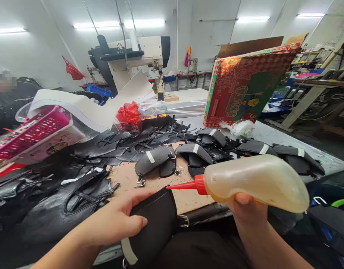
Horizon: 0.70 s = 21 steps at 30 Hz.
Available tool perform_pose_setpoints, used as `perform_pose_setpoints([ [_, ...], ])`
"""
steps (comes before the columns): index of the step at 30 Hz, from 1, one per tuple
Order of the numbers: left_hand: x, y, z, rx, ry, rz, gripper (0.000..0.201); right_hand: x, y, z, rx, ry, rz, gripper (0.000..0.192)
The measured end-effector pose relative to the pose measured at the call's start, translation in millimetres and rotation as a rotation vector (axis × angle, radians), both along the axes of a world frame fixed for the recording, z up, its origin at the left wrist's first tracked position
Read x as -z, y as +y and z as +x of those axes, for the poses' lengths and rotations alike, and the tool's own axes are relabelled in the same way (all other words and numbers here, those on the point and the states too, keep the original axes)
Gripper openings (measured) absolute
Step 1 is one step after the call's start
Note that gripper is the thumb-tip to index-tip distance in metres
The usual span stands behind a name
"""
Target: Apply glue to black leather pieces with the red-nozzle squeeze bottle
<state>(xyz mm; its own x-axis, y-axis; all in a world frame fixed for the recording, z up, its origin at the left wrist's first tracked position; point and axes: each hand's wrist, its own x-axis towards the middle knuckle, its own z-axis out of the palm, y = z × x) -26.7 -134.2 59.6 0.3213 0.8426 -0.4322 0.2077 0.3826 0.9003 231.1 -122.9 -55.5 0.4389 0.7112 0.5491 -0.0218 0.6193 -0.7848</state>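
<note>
My left hand (116, 220) presses down on a black leather piece (158, 228) with a white strip and a metal buckle, at the near edge of the table. My right hand (246, 209) grips a translucent squeeze bottle (256, 181) of yellowish glue. Its red nozzle (183, 185) points left, and the tip sits just above the top edge of the black piece.
Several black leather pieces (158, 158) lie across a brown board (127, 175). A pink basket (32, 130) stands at left, a red bag (128, 112) and a sewing machine (133, 56) behind, a printed carton (244, 82) at right. A person sits far left.
</note>
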Motion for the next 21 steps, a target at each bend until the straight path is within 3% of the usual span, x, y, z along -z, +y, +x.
perform_pose_setpoints([
  [2,-2.6,3,-1,0.117,0.051,0.005,0.054,-3.9,1,-2,0.030,-0.026,0.063,0.043],
  [5,-1.9,4,-2,0.132,0.058,0.034,0.055,-12.8,2,-7,0.034,-0.062,0.145,0.037],
  [14,2.3,-2,4,-0.168,-0.072,0.016,0.046,-5.5,-3,-5,-0.020,0.144,0.045,0.047],
  [21,5.8,-4,6,-0.352,-0.146,-0.083,0.050,-33.9,-4,-16,-0.108,0.248,0.030,0.042],
])
